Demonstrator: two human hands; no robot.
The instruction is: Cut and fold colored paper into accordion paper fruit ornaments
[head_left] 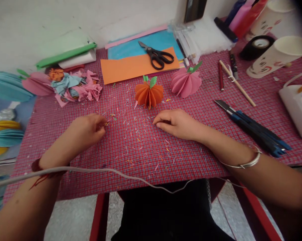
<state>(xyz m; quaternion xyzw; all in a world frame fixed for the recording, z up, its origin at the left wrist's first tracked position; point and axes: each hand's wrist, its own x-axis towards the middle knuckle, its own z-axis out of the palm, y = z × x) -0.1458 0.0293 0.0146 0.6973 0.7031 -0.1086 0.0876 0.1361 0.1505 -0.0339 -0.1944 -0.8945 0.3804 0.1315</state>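
My left hand (88, 129) rests low over the checked tablecloth (130, 144), its fingers curled together. Tiny paper scraps (112, 115) lie right by its fingertips; whether any are pinched is unclear. Across from it, my right hand (178, 124) has thumb and forefinger brought close together near the cloth, and anything between them is too small to make out. Just beyond that hand stands an orange paper pumpkin (149, 94) with green paper leaves. A pink paper pumpkin (186, 82) sits to its right. Fine coloured scraps are scattered between both hands.
Black-handled scissors (157, 55) lie on orange paper (125, 69) at the back. Utility knives (253, 130) are beside my right forearm. Crumpled paper (75, 83) is heaped at left. Paper cups (278, 55) stand at right. A white cable (103, 170) crosses in front.
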